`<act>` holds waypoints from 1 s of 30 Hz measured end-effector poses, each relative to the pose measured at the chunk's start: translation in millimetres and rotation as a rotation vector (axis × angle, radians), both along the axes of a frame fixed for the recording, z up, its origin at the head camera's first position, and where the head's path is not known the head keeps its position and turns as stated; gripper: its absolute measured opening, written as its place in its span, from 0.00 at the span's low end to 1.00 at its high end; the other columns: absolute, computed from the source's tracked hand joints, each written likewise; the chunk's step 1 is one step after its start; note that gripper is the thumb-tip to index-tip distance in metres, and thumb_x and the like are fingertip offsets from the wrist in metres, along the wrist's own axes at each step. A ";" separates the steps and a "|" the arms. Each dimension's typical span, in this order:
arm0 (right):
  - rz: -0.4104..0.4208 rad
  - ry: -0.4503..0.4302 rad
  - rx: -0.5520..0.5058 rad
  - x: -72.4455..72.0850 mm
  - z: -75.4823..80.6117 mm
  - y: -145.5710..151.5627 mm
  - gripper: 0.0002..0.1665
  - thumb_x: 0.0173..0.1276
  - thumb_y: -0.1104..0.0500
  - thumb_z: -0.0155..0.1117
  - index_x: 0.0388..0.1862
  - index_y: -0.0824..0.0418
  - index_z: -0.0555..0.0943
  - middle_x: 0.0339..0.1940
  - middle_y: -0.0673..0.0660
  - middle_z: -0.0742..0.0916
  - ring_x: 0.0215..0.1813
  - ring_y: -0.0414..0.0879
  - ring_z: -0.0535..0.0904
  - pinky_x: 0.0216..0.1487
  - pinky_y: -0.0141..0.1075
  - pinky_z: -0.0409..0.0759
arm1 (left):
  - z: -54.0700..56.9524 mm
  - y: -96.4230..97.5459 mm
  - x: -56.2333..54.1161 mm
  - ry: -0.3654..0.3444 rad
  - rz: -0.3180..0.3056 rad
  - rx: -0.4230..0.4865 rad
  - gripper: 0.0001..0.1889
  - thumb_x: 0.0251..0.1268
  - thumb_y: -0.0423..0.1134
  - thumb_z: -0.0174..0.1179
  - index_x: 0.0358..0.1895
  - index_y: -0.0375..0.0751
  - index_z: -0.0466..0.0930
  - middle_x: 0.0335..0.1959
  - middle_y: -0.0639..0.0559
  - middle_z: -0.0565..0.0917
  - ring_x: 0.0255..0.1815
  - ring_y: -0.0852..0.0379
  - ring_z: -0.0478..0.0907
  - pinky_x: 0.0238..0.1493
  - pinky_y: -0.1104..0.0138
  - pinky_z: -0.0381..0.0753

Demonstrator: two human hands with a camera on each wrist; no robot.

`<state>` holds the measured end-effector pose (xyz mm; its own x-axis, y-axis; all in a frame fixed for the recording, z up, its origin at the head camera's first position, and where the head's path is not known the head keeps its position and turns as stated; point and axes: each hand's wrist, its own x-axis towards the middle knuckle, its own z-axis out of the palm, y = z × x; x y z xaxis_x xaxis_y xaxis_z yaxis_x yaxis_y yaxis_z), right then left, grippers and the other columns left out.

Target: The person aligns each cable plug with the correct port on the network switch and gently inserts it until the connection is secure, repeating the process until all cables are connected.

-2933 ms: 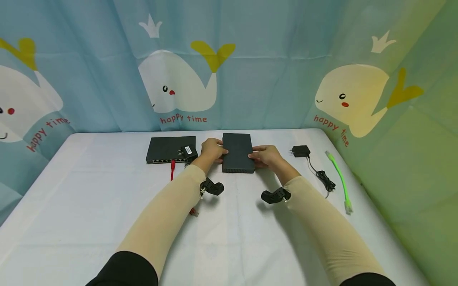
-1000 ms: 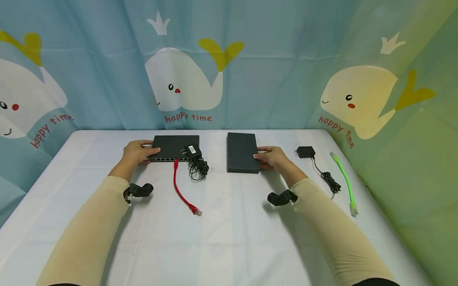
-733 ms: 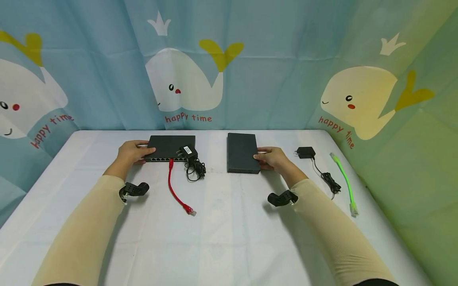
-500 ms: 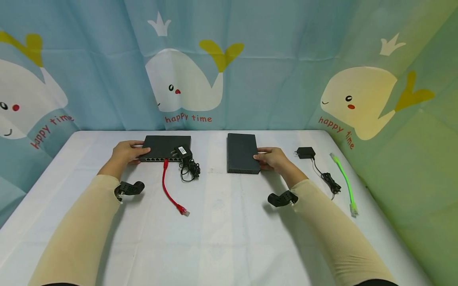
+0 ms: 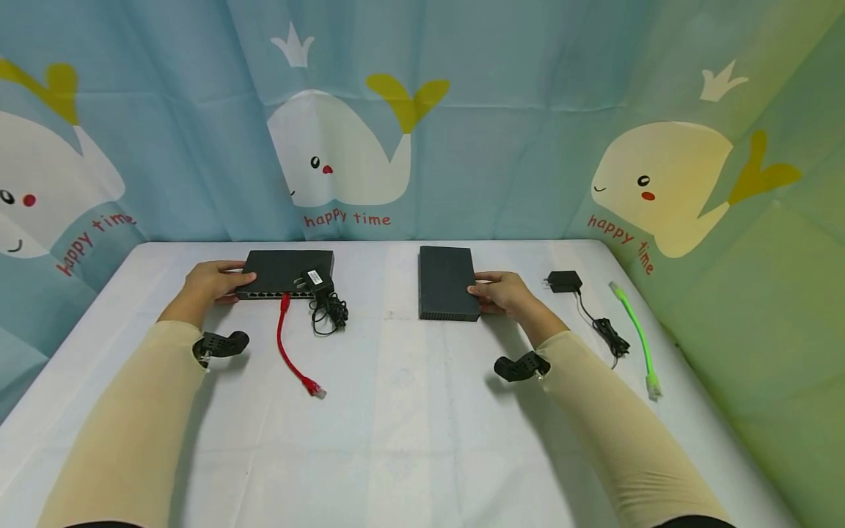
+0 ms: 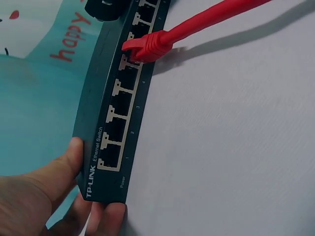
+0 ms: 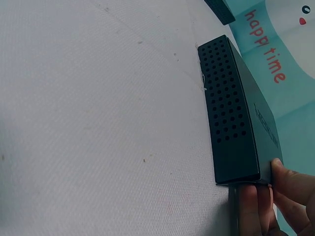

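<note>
My left hand (image 5: 210, 284) grips the left end of a black Ethernet switch (image 5: 280, 265), thumb on top and fingertips under its corner in the left wrist view. A red network cable (image 5: 282, 343) is plugged into one of its front ports (image 6: 120, 103), its other end lying loose on the table. On the switch's right front corner rests a black power adapter (image 5: 317, 279) with its cord bundled below. My right hand (image 5: 507, 292) holds the right side of a second black flat box (image 5: 446, 282), which stands lengthwise; small round vent holes (image 7: 221, 93) pierce one end.
To the right lie another black power adapter (image 5: 564, 281) with a bundled cord (image 5: 609, 337) and a green network cable (image 5: 635, 334). The white table (image 5: 403, 440) meets a whale-print curtain (image 5: 502, 169) behind and on the right.
My left hand moved from the second box to the switch, then slid it left along with the red cable and adapter. The right hand stays on the second box.
</note>
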<state>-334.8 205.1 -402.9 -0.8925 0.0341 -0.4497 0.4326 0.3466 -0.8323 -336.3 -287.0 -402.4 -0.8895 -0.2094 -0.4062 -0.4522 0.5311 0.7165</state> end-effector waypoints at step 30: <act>-0.024 -0.015 0.012 -1.4 -0.4 -0.2 0.33 0.72 0.60 0.64 0.74 0.57 0.68 0.55 0.58 0.80 0.38 0.39 0.78 0.37 0.27 0.83 | -0.3 -12.9 -2.3 -0.060 0.098 -0.003 0.35 0.71 0.49 0.58 0.77 0.51 0.55 0.76 0.33 0.56 0.39 0.61 0.72 0.33 0.77 0.81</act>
